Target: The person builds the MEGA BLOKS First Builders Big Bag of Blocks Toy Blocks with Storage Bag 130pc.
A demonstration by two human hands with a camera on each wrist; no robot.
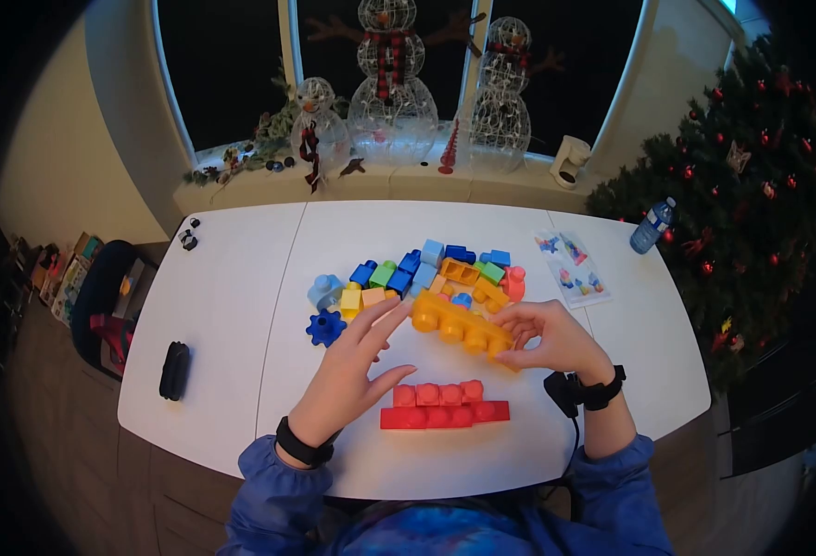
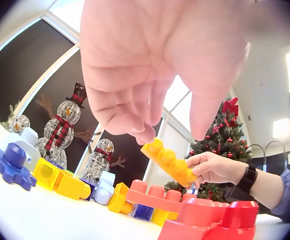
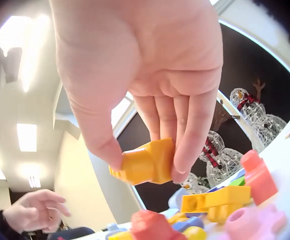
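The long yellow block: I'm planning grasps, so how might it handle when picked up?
Probably stiff: the long yellow block looks straight though held near one end. Likely light, as the right hand just pinches it. Its boxy shape suggests little rolling.

Three wire snowmen (image 1: 391, 116) stood along the windowsill (image 1: 250, 196) at the top centre of the frame, the tallest wearing a checked scarf (image 1: 390, 65). A slim red cone tree (image 1: 449, 151) stood among them. A Christmas tree (image 1: 751, 185) with red baubles (image 1: 707, 268) filled the upper right, near a water bottle (image 1: 650, 229) on the tabletop (image 1: 199, 287). A black case (image 1: 175, 371) lay at centre left, with a dark chair (image 1: 88, 306) beyond.
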